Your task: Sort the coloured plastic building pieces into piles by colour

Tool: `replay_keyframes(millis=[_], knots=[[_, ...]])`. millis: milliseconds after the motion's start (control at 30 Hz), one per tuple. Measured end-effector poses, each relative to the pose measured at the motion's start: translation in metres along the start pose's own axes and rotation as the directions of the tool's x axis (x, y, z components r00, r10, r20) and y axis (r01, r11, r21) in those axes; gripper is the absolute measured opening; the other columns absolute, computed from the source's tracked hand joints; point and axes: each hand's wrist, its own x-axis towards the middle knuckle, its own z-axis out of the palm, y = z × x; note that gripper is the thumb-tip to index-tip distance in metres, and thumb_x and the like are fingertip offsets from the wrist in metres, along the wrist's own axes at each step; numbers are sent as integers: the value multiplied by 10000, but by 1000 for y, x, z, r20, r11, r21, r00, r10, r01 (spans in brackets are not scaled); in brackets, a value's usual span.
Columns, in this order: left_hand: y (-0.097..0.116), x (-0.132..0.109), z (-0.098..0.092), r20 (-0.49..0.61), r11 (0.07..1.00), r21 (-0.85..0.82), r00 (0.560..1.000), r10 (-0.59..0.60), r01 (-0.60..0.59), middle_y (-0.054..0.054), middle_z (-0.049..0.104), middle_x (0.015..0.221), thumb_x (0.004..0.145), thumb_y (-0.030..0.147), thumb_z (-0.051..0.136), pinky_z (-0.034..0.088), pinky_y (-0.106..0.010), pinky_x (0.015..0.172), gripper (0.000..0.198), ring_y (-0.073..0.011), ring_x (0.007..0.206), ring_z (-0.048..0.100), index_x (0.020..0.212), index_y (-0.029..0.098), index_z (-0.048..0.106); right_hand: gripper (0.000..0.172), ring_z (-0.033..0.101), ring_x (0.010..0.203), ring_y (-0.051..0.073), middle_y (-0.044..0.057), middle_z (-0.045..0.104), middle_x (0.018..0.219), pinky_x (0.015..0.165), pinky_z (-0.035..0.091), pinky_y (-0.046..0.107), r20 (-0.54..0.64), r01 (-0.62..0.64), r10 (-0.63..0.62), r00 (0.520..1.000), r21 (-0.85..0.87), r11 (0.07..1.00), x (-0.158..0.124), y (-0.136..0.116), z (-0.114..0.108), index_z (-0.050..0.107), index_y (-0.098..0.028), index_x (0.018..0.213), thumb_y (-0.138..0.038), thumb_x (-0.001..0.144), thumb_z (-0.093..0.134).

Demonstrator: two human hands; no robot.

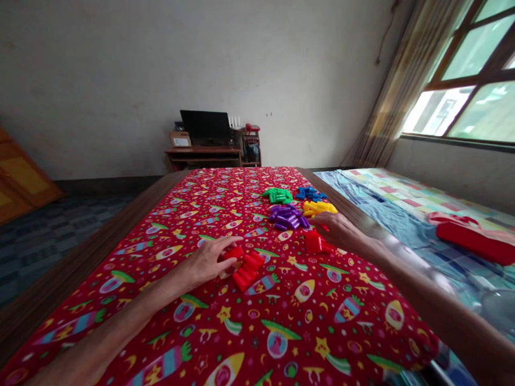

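The left hand (205,262) curves narrowly around 1 red piece (233,252) at the left of a loose red cluster (247,271) on the patterned red cloth (177,321); whether it grips firmly, I cannot tell. The right hand (340,228) bends over a red heap (314,242) farther right, its grip unclear. Beyond lie 4 piles: purple (286,216) and yellow (322,208) nearer, green (277,195) far left, blue (309,193) far right
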Motion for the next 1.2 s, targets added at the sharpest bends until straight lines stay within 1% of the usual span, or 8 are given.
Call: replay_keyframes(millis=[133,300,433,567,700,800,900,1200], knots=[[8,2,2,-99,969,-242,992,-79,53,-112,711,1144,850,547,539,557,-368,862,570,-268,1021,689,1296,193,549,296,653,743,141,80,727,873,670,479,245,12,154,-159,987,181,971,4,-41,5,684,-167,1116,-218,962,437],[33,-6,18,71,800,-588,993,-98,121,-125,719,1114,830,622,579,575,-362,806,736,-257,946,714,1407,197,409,405,636,1029,198,181,615,1256,786,520,306,-64,483,-482,874,230,845,9,-95,28,497,-153,1359,-261,969,501],[47,-12,24,110,805,-588,994,-22,83,-94,729,1107,852,589,585,555,-375,877,693,-256,1009,696,1423,243,400,294,634,782,153,93,684,957,672,489,274,-24,533,-537,843,167,829,6,-104,42,549,-153,1258,-176,983,450],[42,-10,15,1,956,-280,995,96,-92,-78,716,1131,908,523,529,512,-372,955,408,-245,1068,656,1179,239,643,247,593,710,144,76,664,829,636,449,265,4,402,-404,915,99,910,-11,-74,31,653,-152,973,-273,1002,440],[25,-6,14,14,964,-90,967,254,-251,-95,654,1254,904,473,563,436,-417,1060,394,-257,1205,566,1207,236,651,354,570,680,141,80,647,807,622,426,261,-10,142,-142,990,-14,990,-34,-18,13,669,-165,848,-357,1001,413],[17,-7,23,75,965,-57,963,259,-255,-88,602,1341,920,402,553,411,-430,1086,389,-252,1266,522,1279,262,608,400,575,683,154,83,655,798,647,430,273,-123,-28,22,992,-52,998,-48,22,11,665,-169,858,-430,993,394],[17,-9,31,72,974,-51,972,222,-219,-87,608,1331,921,335,530,416,-413,1083,383,-240,1250,536,1288,243,590,430,589,699,173,96,671,797,676,437,290,-186,-59,48,981,-54,997,-54,46,19,661,-162,896,-479,980,383],[17,-3,28,-24,979,-102,984,174,-175,-62,684,971,869,299,545,518,-283,765,154,-174,830,647,890,195,657,386,609,681,159,108,683,808,634,429,262,-147,-128,117,982,-74,989,-36,18,6,693,-154,790,-327,976,402]])
